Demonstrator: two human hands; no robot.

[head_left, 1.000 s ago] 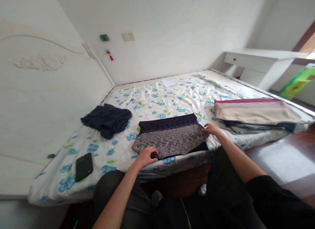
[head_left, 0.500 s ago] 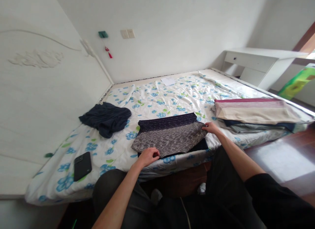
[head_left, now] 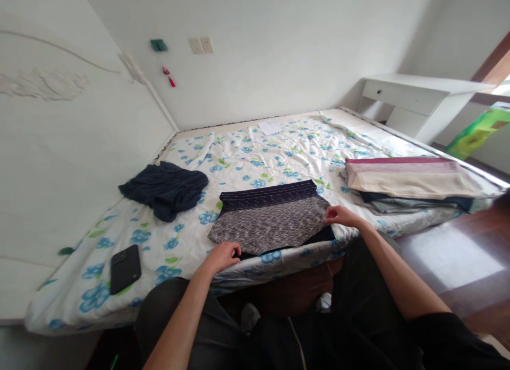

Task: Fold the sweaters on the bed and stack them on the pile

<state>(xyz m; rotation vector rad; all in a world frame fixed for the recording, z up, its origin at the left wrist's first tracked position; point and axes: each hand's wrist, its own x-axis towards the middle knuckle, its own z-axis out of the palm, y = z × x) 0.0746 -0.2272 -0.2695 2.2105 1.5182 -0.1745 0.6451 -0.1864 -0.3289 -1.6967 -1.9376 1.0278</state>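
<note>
A partly folded knit top, mottled grey with a navy band along its far side, lies flat near the bed's front edge. At its near left corner is my left hand, fingers curled closed by a strip of dark cloth that shows under the grey layer. Whatever those fingertips grip is hidden. On the opposite side my right hand has thumb and fingers pinched together on the top's right edge. More dark cloth peeks out below that edge.
The bed has a blue-flowered sheet. To the left lie a crumpled navy garment and a black phone. A stack of folded clothes sits at right; a white desk stands behind it.
My left hand has slid left along the near edge toward the corner. My right hand has come slightly nearer along the right edge, which now lies lower. The view has shifted a little.
</note>
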